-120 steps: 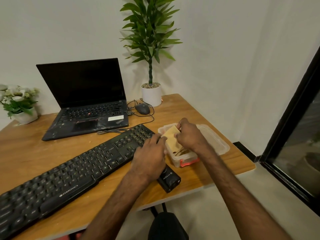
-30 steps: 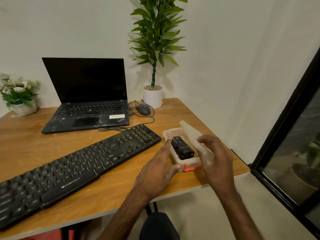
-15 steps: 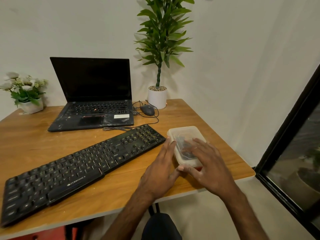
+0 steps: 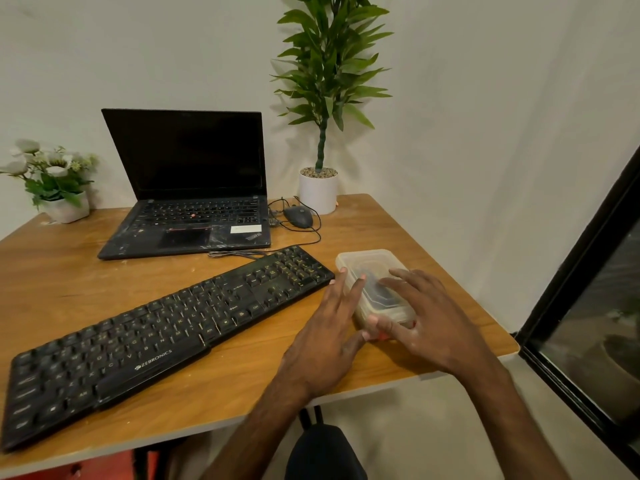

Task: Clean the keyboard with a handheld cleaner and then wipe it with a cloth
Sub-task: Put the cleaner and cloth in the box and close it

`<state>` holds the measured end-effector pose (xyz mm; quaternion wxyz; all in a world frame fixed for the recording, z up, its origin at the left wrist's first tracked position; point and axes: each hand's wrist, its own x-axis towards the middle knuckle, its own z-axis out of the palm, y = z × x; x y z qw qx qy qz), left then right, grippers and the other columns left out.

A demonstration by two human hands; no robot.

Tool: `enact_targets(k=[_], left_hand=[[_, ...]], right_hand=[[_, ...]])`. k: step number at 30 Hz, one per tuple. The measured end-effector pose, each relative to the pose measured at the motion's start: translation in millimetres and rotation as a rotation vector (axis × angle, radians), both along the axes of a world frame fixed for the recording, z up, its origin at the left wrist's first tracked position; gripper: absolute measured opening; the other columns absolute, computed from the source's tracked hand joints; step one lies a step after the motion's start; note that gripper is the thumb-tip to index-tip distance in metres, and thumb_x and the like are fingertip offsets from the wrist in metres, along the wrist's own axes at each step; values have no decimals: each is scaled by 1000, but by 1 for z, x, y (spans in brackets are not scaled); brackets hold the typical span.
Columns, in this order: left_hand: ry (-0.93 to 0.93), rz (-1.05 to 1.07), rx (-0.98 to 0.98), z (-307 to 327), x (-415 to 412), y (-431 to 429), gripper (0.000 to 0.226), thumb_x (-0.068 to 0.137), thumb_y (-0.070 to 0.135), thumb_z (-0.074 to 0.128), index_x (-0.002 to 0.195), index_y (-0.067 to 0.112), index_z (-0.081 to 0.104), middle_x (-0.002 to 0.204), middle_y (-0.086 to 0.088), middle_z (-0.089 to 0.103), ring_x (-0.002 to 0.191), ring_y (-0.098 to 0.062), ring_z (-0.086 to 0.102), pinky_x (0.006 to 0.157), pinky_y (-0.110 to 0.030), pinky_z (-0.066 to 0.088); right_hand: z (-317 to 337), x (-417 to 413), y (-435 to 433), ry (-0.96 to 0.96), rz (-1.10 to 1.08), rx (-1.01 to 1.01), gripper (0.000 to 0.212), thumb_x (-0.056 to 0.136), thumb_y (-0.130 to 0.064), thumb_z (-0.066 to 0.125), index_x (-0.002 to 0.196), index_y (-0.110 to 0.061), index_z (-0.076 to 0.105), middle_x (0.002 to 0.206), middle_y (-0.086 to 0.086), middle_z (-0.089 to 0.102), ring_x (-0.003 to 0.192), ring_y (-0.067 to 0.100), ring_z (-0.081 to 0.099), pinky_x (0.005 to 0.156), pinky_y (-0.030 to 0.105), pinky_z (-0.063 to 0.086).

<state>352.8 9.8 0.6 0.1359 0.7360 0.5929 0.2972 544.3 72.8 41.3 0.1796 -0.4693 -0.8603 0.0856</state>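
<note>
A long black keyboard lies slantwise across the wooden table. At its right end stands a clear plastic box with its lid on. A dark handheld cleaner shows dimly through the lid. My left hand lies against the box's left side, fingers stretched out and thumb at the front corner. My right hand rests spread on top of the lid, thumb at the front edge. No cloth is visible.
An open black laptop stands behind the keyboard, with a wired mouse and loose cable beside it. A tall potted plant and a small flower pot stand by the wall. The box sits near the table's right edge.
The cleaner went from the table into the box. My right hand brought the lid down over it; both hands now rest on the shut box.
</note>
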Motion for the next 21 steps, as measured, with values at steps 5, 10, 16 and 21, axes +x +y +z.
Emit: enact_targets(k=[5, 10, 16, 21], left_hand=[[-84, 18, -32, 0, -3, 1, 67, 103, 46, 47, 158, 45, 7, 164, 23, -18, 152, -3, -7, 122, -37, 24], [29, 142, 68, 20, -2, -1, 47, 104, 38, 28, 151, 38, 37, 164, 14, 23, 143, -5, 32, 117, -33, 33], [388, 358, 80, 75, 1, 61, 45, 105, 41, 40, 143, 17, 45, 139, -5, 53, 129, -22, 47, 102, -44, 44], [276, 223, -282, 66, 4, 122, 52, 108, 46, 28, 133, 10, 58, 131, -13, 62, 117, -28, 57, 100, -41, 44]], right_hand=[[-11, -10, -5, -19, 13, 16, 87, 73, -91, 21, 147, -44, 28, 161, -15, 17, 150, 13, -2, 117, 44, 23], [-16, -10, -4, 30, -3, 63, 93, 69, -95, 18, 145, -44, 33, 158, -16, 25, 148, 13, 4, 114, 45, 32], [-28, -9, -20, 177, 19, 155, 86, 75, -90, 29, 141, -37, 47, 150, -16, 40, 146, 14, 17, 107, 39, 37], [-29, -12, -22, 189, -10, 167, 87, 75, -91, 28, 139, -37, 49, 149, -14, 42, 146, 14, 17, 108, 41, 41]])
